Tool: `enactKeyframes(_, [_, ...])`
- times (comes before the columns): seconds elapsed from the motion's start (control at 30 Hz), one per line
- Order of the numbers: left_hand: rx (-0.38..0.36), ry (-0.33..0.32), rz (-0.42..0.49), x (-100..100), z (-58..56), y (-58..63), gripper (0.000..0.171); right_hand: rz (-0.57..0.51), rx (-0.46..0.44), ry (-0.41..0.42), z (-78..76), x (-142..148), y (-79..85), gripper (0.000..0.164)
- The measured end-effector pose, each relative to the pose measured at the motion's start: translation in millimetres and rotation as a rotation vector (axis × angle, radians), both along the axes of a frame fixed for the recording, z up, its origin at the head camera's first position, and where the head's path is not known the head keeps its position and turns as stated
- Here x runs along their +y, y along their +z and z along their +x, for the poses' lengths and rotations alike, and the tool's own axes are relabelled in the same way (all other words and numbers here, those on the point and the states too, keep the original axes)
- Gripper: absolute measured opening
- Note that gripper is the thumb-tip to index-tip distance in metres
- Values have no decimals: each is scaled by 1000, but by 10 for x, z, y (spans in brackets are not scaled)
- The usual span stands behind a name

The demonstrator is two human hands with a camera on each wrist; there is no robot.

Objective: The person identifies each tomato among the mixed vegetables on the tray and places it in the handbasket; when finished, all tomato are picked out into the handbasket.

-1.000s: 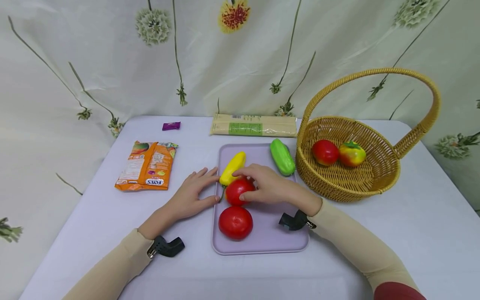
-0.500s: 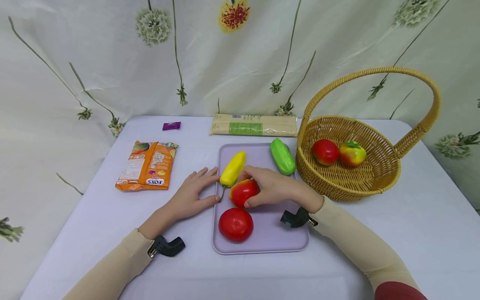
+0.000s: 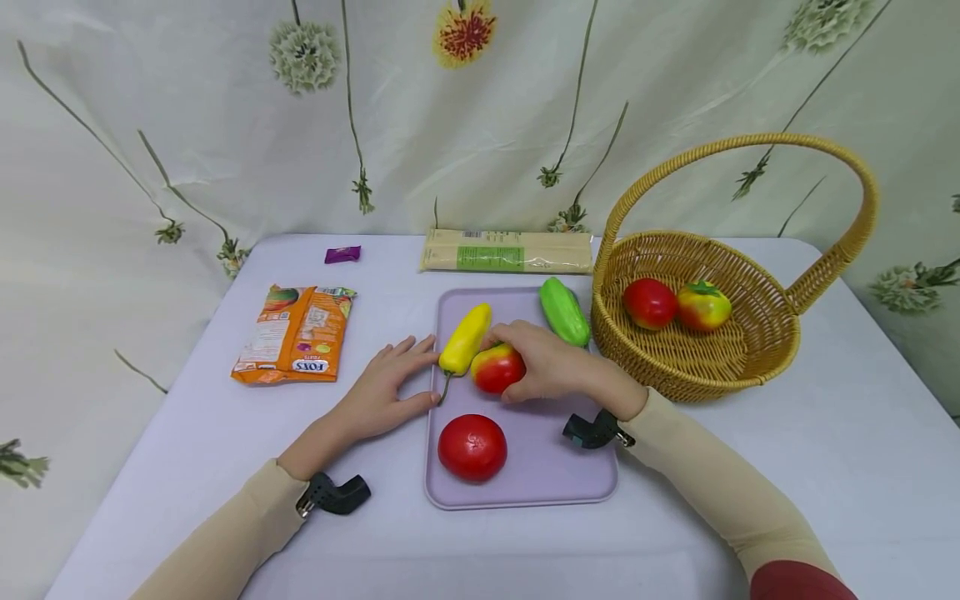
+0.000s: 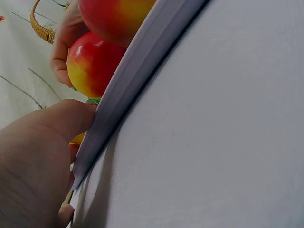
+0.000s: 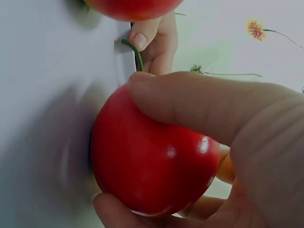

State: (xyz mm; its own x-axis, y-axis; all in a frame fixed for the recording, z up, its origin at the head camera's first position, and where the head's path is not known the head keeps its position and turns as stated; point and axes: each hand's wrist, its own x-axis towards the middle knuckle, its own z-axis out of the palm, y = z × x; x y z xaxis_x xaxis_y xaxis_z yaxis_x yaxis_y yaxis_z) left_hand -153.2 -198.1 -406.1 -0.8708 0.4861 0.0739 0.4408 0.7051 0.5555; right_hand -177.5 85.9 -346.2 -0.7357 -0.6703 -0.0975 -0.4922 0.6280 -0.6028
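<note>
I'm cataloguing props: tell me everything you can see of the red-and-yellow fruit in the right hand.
The fruit is round and smooth, red blending into yellow, with a glossy skin that looks like plastic. The side facing the right wrist camera is almost wholly red. No damage shows. The right hand grips it, fingers curled round it, over the lilac tray, beside the yellow pepper. Whether it touches the tray is unclear.

White worktop [image 3: 360,542] here, and a lilac tray [image 3: 555,475] sits right beneath the right grip [image 3: 543,367]! Wicker basket [image 3: 652,371] to that grip's right, long beige packet [image 3: 555,254] beyond it; beyond and left of the left grip [image 3: 386,387], an orange Fox's bag [image 3: 296,337], then a purple-wrapped sweet [image 3: 342,254] farther back.
</note>
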Motion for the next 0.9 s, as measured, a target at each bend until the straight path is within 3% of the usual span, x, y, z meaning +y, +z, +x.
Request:
enactKeyframes(0.23, [-3, 2, -7, -2, -2, -7, 60, -10, 5, 31, -26, 43, -10, 57])
enactKeyframes(0.53, [3, 4, -7, -1, -2, -23, 60, -108, -20, 50, -73, 56, -44, 33])
enactKeyframes(0.9, [-1, 12, -11, 8, 5, -6, 60, -147, -126, 60, -78, 90, 6, 52])
